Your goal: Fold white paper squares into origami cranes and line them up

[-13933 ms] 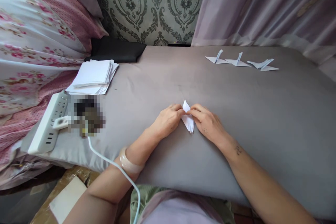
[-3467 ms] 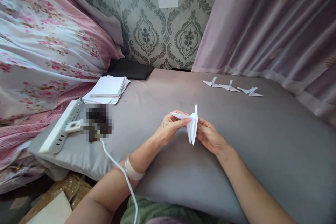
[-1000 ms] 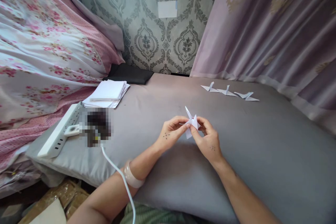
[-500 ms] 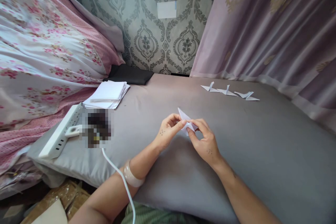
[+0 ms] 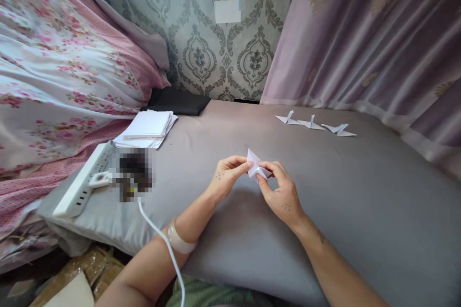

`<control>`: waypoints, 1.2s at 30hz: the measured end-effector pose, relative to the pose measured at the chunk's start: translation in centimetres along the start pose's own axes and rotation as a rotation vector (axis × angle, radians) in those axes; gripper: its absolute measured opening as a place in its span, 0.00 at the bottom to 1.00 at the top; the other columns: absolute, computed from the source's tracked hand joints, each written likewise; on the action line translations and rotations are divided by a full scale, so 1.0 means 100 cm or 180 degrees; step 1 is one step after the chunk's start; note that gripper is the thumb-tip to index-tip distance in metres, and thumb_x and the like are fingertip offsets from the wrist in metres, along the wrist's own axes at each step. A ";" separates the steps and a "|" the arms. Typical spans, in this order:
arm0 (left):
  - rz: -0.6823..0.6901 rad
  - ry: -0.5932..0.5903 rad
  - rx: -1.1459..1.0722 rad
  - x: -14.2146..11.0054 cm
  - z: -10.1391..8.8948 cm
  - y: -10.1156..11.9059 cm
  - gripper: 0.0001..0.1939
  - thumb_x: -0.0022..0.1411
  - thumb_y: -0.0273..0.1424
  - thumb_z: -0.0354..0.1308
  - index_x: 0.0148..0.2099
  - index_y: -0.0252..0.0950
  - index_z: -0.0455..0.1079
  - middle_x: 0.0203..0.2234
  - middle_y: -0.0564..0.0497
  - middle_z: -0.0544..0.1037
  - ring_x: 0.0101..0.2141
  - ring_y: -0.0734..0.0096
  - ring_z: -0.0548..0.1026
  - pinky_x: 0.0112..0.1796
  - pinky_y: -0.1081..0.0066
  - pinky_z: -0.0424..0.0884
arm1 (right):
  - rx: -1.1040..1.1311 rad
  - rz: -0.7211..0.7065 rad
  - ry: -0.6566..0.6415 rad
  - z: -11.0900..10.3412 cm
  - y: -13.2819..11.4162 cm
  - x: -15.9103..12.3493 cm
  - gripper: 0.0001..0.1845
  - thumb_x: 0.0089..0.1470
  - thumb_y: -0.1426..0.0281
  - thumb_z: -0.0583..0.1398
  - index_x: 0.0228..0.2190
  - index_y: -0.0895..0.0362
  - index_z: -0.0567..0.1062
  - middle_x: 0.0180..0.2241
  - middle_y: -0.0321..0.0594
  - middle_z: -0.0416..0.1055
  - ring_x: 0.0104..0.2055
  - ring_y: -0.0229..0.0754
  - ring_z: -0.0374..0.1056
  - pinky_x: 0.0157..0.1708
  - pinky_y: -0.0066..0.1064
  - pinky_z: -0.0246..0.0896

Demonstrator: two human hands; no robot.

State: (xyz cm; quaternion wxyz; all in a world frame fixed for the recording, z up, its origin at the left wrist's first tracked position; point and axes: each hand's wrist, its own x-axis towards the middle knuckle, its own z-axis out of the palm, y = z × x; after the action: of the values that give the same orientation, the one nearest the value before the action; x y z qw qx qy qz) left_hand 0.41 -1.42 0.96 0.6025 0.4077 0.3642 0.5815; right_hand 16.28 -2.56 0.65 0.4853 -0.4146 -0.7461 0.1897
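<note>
Between my two hands is a small piece of folded white paper (image 5: 255, 159), one pointed flap standing up. My left hand (image 5: 227, 176) pinches its left edge between thumb and fingers. On the other side my right hand (image 5: 283, 192) grips the lower right part, thumb below and fingers above. The fingertips hide some of the folds. Three folded white paper figures, with flat pointed sides and an upright strip, lie in a row at the back right: a left one (image 5: 288, 119), a middle one (image 5: 311, 123) and a right one (image 5: 340, 129).
A stack of white paper (image 5: 147, 125) lies at the back left, near a black flat item (image 5: 176, 101). A white power strip (image 5: 84, 180) rests on the left edge of the grey-covered surface (image 5: 378, 211). A white cable (image 5: 162, 235) crosses my left forearm. Curtains hang at both sides.
My left hand has shifted slightly left, its thumb now nearer the paper's left edge. More of the upright flap shows. My right hand keeps its grip almost in place.
</note>
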 end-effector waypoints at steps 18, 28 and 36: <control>0.0232 -0.0365 -0.0069 0.002 -0.004 0.000 0.06 0.51 0.32 0.69 0.31 0.36 0.77 0.29 0.52 0.78 0.32 0.74 0.73 0.38 0.70 0.67 | 0.1082 0.0917 -0.0511 -0.008 -0.010 0.006 0.10 0.56 0.63 0.60 0.39 0.51 0.75 0.35 0.37 0.71 0.37 0.41 0.69 0.38 0.32 0.65; 0.0440 -0.0138 0.0397 -0.003 0.004 -0.002 0.09 0.53 0.34 0.67 0.33 0.33 0.77 0.29 0.51 0.77 0.33 0.74 0.73 0.38 0.72 0.68 | 0.1228 0.1442 -0.0187 -0.002 -0.002 0.005 0.13 0.50 0.61 0.64 0.36 0.54 0.78 0.33 0.38 0.75 0.34 0.40 0.68 0.35 0.31 0.62; 0.0036 -0.0508 -0.0047 -0.003 0.005 -0.005 0.16 0.48 0.29 0.71 0.40 0.34 0.75 0.34 0.51 0.76 0.36 0.72 0.74 0.42 0.68 0.69 | 0.1984 0.1995 -0.0042 -0.002 0.006 0.006 0.17 0.45 0.61 0.68 0.38 0.54 0.80 0.35 0.39 0.78 0.37 0.41 0.71 0.38 0.31 0.64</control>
State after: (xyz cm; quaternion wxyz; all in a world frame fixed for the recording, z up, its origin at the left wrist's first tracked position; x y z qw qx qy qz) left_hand 1.08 -1.75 0.73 0.6293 0.4503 0.3084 0.5532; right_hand 16.59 -1.69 0.65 0.5014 -0.4535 -0.4945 0.5463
